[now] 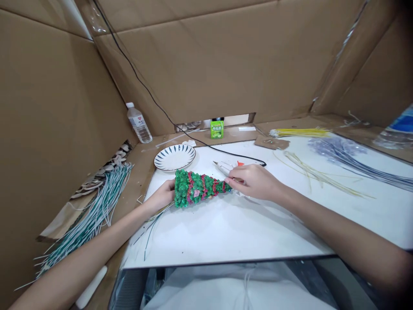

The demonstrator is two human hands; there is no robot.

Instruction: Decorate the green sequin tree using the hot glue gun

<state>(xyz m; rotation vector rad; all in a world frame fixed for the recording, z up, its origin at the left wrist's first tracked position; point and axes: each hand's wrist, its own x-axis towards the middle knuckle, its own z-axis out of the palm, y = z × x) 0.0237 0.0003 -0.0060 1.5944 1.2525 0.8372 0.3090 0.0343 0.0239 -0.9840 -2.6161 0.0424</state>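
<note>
A small green beaded Christmas tree point(193, 192) with red garland bands lies on its side above the white board point(226, 241). Wrapped around its wide base at the left is my left hand point(163, 194). Thin green and pale wires point(154, 226) trail from the base below that hand. My right hand point(254, 181) is closed at the tree's narrow tip, holding a slim white pen-like tool point(222, 168) whose dark point faces up and left. Whether its fingers also touch the tip cannot be made out. A small red piece point(240, 163) shows just behind the right hand.
A striped plate point(174, 157) lies behind the tree. At the back are a water bottle point(140, 124), a green box point(217, 129) and a black cable point(142, 82). Beaded wire bundles lie left point(93, 215) and right point(371, 163). Yellow wires point(300, 132) lie at the back right. Cardboard walls surround everything.
</note>
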